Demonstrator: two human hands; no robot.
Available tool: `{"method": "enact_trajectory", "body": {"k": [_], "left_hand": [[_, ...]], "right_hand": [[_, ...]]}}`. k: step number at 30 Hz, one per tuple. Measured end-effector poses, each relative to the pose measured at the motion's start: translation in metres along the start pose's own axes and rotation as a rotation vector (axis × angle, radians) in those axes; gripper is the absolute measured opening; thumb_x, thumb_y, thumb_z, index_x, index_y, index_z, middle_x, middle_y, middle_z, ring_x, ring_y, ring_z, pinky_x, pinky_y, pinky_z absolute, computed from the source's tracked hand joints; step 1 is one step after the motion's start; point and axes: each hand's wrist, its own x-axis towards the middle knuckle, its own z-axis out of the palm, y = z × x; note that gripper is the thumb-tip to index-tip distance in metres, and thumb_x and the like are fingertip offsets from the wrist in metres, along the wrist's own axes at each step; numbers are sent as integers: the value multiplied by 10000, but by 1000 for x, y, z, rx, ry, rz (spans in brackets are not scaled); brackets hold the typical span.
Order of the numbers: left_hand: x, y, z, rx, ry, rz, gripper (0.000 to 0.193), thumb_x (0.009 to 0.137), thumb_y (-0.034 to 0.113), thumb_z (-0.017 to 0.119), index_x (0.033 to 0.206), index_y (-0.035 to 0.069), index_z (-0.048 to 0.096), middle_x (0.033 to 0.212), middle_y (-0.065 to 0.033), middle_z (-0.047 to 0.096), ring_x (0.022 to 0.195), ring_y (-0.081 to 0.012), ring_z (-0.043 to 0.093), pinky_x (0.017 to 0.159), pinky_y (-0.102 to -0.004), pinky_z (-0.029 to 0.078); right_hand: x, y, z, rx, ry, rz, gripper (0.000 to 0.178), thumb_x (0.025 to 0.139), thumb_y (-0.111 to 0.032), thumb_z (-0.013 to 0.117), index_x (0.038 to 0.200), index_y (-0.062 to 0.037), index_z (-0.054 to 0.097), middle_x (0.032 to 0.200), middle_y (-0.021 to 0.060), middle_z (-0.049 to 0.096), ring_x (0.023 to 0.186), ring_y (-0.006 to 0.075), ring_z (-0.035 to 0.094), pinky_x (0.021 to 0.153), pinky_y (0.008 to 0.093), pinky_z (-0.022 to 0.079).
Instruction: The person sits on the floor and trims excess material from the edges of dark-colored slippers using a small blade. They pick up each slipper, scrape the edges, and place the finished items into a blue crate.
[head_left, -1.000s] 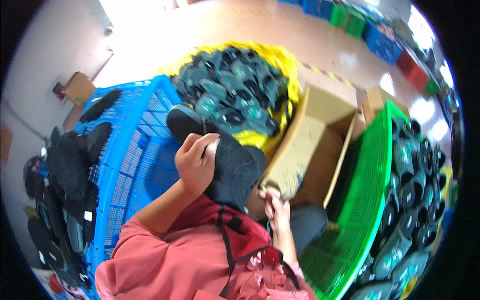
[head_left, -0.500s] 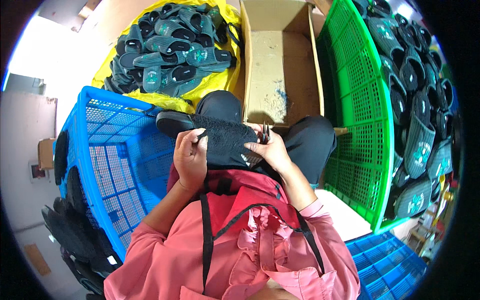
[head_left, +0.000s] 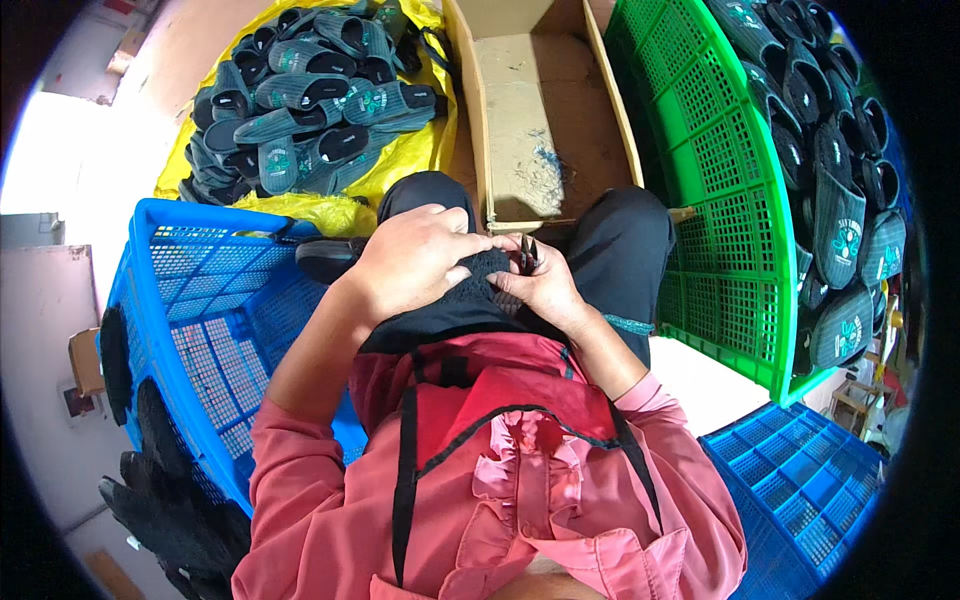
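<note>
A black fuzzy slipper (head_left: 326, 260) lies across my lap, its dark heel or toe end sticking out to the left. My right hand (head_left: 545, 290) is closed on the slipper's right end and also keeps a small pair of dark thread snips (head_left: 527, 256), blades up, between its fingers. Over the slipper reaches my left hand (head_left: 412, 262), back up, covering much of it. Its fingertips are pinched and meet the fingers of my right hand; what they pinch, if anything, is too small to make out.
Ahead on the left, grey-green slippers pile up on a yellow sack (head_left: 420, 150). An open cardboard box (head_left: 510, 100) stands ahead. A blue crate (head_left: 190, 235) is at my left, with black slippers (head_left: 165, 480) beyond it. On my right are a green crate (head_left: 720, 190), more slippers (head_left: 840, 220) and another blue crate (head_left: 800, 490).
My left hand has moved right, from the slipper's middle to its right end, and now meets my right hand. The right hand keeps its hold. The whole view has shifted slightly.
</note>
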Motion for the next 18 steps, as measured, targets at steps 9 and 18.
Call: {"method": "enact_trajectory", "body": {"k": [9,18], "left_hand": [[9,3,30,-49,263,45,133,782,205,699,723,96,651,752,-84,555,757,-299,581,685,-399,479],[2,8,39,-265,447,-336,120,859,143,663,819,31,664,780,-140,642,732,-309,644,656,-391,506]], "right_hand": [[-12,8,2,65,46,99,420,767,25,795,1150,-78,657,716,-109,423,627,15,379,559,190,349],[-17,5,-8,115,-123,95,359,854,-15,734,1194,-69,633,787,-77,537,657,11,452,572,181,392]]}}
